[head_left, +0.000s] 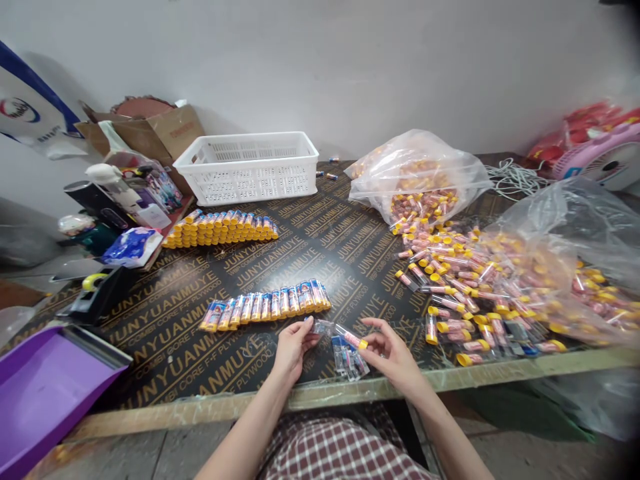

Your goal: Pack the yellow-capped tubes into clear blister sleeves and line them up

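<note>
My left hand (295,347) pinches a small clear plastic sleeve (324,328) at the front of the table. My right hand (390,350) holds a clear tube with pink contents and a yellow cap (351,337) by its capped end; its other end meets the sleeve. Under and between the hands lie several flat blue printed sleeves (347,360). Beyond my left hand is a row of blue-labelled tubes (267,305), lying side by side. A stacked pile of similar tubes (220,230) sits farther back on the left.
Loose yellow-capped tubes (465,273) spill from a clear bag (425,173) on the right. A white basket (250,183) stands at the back. At left are a tape dispenser (93,300), a purple dustpan (50,393) and a cardboard box (175,133). A pink fan (605,157) stands far right.
</note>
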A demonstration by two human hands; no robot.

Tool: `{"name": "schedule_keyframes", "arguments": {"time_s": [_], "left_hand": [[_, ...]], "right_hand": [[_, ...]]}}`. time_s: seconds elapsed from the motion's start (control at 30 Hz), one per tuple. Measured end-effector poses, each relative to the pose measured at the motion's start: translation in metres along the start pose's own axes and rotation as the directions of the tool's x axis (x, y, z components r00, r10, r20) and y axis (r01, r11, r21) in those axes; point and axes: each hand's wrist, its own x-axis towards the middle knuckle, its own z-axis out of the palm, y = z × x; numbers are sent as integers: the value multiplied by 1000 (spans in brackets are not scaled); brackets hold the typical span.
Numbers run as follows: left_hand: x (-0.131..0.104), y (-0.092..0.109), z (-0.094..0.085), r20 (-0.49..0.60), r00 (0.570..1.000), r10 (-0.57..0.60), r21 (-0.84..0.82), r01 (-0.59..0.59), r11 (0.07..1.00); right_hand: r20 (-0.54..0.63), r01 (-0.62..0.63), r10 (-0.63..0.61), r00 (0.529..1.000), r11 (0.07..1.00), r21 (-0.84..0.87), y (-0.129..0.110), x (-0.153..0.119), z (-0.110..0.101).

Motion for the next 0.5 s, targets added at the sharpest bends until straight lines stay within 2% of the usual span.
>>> {"name": "schedule_keyframes", "arguments": {"time_s": [0.13,0.33,0.5], "left_hand": [[-2,1,1,-14,999,43,51,-42,998],[0,-3,0,3,961,277,283,-266,921],[1,1,-3,-26,944,330,334,-303,892]], "right_hand": [[-4,-4,4,1000,1000,-16,2,0,4],[24,32,-30,999,993,-111,4,-3,10],[-9,86,-89,996,977,-194,6,-3,13]]}}
